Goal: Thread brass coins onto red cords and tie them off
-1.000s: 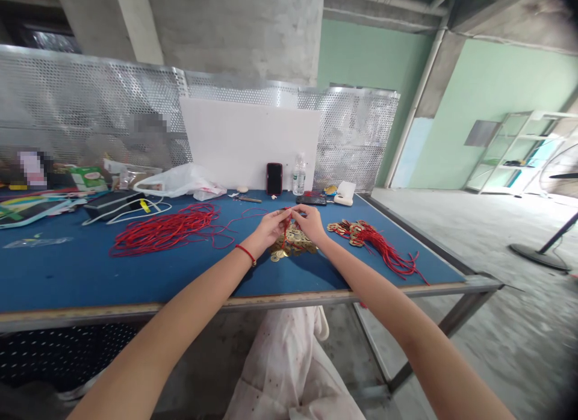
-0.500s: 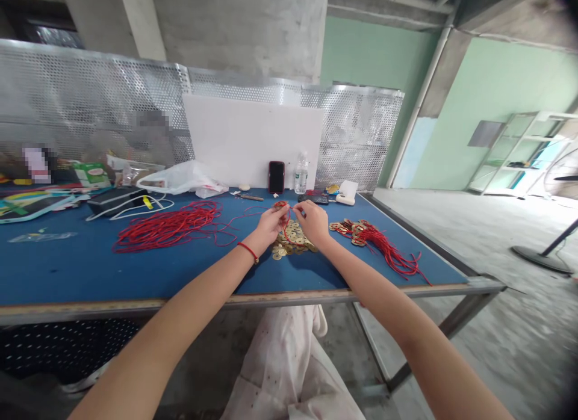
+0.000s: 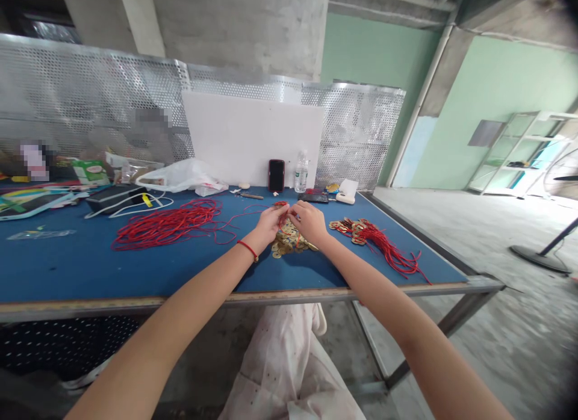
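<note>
Left hand (image 3: 270, 222) curled and nearly closed, fingertips pinched on a thin red cord (image 3: 282, 204), with a red string bracelet (image 3: 247, 249) around the wrist. Right hand (image 3: 309, 222) curled too, pressed close beside the left, with its grip hidden behind the fingers, so no telling whether it has hold of the cord. Both hands held low over the middle of the blue tabletop (image 3: 90, 269), toward the far edge. Cord looped down from the fingers to a heap of brass coins (image 3: 289, 244) directly below the hands, with a loose strand running left to a tangled bundle of red cord (image 3: 167, 225). Toward the right edge, more coins strung with red tassels (image 3: 368, 237), well apart from the right hand. Along the far edge, a phone (image 3: 276, 175) and a water bottle (image 3: 300, 172), both upright against a white board (image 3: 253, 137), and a plastic bag (image 3: 180, 177) further left.
</note>
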`<action>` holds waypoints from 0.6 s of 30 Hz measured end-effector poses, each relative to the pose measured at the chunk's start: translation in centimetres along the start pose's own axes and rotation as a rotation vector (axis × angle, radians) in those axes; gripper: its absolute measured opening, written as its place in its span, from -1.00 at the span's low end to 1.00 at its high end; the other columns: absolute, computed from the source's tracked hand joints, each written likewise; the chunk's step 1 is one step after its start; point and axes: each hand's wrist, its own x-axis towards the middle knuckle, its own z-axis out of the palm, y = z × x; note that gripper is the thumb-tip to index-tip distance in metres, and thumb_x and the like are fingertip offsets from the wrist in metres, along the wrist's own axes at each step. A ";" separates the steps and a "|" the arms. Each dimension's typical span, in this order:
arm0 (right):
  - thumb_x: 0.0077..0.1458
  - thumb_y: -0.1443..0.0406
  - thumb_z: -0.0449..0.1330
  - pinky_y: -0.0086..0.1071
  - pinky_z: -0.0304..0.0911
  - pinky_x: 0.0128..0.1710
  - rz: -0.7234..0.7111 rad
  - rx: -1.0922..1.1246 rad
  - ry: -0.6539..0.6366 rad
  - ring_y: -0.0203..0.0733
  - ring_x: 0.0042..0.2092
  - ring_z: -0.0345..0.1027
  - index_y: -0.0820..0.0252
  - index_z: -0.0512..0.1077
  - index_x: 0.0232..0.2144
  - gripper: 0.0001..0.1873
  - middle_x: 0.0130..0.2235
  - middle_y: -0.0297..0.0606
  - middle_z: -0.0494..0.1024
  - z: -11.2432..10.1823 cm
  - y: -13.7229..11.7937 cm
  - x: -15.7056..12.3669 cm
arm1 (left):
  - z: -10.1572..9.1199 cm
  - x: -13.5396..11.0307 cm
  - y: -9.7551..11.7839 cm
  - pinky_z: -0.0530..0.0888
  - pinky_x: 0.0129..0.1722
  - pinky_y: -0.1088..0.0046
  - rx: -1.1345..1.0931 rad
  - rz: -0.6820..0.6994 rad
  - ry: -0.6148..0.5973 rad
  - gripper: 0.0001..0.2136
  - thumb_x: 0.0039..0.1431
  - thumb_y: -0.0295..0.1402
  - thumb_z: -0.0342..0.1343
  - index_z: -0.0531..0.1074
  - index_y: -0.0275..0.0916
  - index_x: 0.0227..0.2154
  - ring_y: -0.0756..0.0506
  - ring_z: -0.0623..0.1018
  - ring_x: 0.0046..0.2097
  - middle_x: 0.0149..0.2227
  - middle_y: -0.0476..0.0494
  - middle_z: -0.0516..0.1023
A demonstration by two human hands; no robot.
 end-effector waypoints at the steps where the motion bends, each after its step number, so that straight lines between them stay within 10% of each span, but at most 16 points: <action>1: 0.16 0.25 0.04 -0.39 0.09 -0.24 0.026 0.053 0.036 -0.19 -0.22 0.26 0.17 0.39 -0.38 -0.83 -0.31 -0.23 0.45 0.1 0.1 0.1 | 0.0 0.1 0.0 0.28 -0.53 0.57 -0.006 0.008 0.014 -0.81 -0.23 -0.50 0.36 0.42 -0.34 -0.58 0.10 0.38 -0.58 -0.60 0.01 0.47; 10: 0.06 0.26 0.02 -0.41 0.22 -0.16 0.279 0.782 -0.063 -0.26 -0.23 0.34 0.24 0.41 -0.37 -0.79 -0.31 -0.28 0.50 2.7 2.4 1.5 | 0.0 -0.2 -0.3 0.42 -0.38 0.47 0.067 -0.017 -0.097 -0.75 -0.30 -0.47 0.38 0.51 -0.38 -0.47 -0.02 0.51 -0.45 -0.47 -0.14 0.56; 18: -0.07 0.24 0.09 -0.48 0.12 -0.52 0.483 0.880 -0.106 -0.37 -0.54 0.17 0.26 0.46 -0.50 -0.79 -0.54 -0.36 0.42 2.7 2.9 1.1 | 0.6 -1.2 0.0 0.39 -0.40 0.45 0.331 0.098 -0.019 -0.84 -0.26 -0.55 0.32 0.52 -0.32 -0.50 -0.03 0.47 -0.49 -0.53 -0.09 0.54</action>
